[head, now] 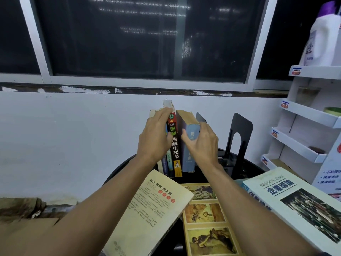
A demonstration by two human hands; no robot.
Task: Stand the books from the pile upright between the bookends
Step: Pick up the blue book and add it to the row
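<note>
- A black-spined book (174,143), printed "02" near the top and "西藏生死书" in large white characters, is seen upright in a short row on a round black surface (245,169); it serves as the landmark here.
- Directly left of it, the left hand (156,137) is laid flat against the row, fingers (163,112) stretched over the book tops; nothing is clamped, and the thinner spines beneath are largely hidden.
- Directly right of it, a worn blue-grey book (190,150) with yellowed page edges is clamped in the grip of the right hand (201,143), thumb on the spine and fingers over the far side; its faded spine characters cannot be read with certainty.
- Further right, a black sheet-metal bookend (241,133) with a rounded top and an arched cut-out is shown standing clear of the row; a second dark plate (200,117) is partly hidden behind the blue-grey book.
- In front of the landmark, the pile is pictured lying flat: a yellowed paperback (153,209) headed "做人 做事 做主管", a book (206,218) of framed sepia pictures, and, to the right, a pale volume (295,202) marked "UNDERSTANDING BUSINESS", cut off by the frame edge.
- Far right, white tiered shelves (310,115) with small red-and-blue labels, too blurred to read, are topped by a white bottle (321,41) with a purple cap.
</note>
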